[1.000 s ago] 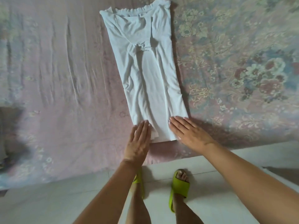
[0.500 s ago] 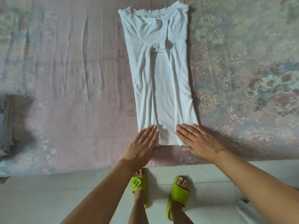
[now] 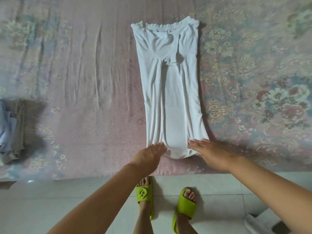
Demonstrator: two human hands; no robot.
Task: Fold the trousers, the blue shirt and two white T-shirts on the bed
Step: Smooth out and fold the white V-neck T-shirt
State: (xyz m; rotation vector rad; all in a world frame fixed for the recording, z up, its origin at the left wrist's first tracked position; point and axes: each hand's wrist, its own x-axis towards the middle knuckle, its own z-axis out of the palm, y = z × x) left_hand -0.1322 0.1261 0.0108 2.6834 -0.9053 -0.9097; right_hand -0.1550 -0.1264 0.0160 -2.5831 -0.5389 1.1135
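A white T-shirt point(image 3: 170, 92), folded into a long narrow strip of soft, finely creased knit, is laid on the bed point(image 3: 84, 81) with its frilled neckline at the far end and its hem nearest the bed's front edge. The left hand point(image 3: 149, 154) is laid flat at the hem's left corner and the right hand point(image 3: 207, 149) at the right corner, fingers straight and close together; whether the cloth is pinched underneath cannot be told. Between the fingertips the hem is bunched into a small rounded sag. Beyond the fingers the strip runs straight away, with wide stretches of pink, floral, wrinkled bedspread open on both sides. Well to the left of the left fingers a blurred pile point(image 3: 11, 129) of bluish and beige cloth is seen at the frame's edge. Behind the wrists the mattress ends, and pale floor tiles point(image 3: 67, 200) and two lime slippers point(image 3: 145, 195) are seen.
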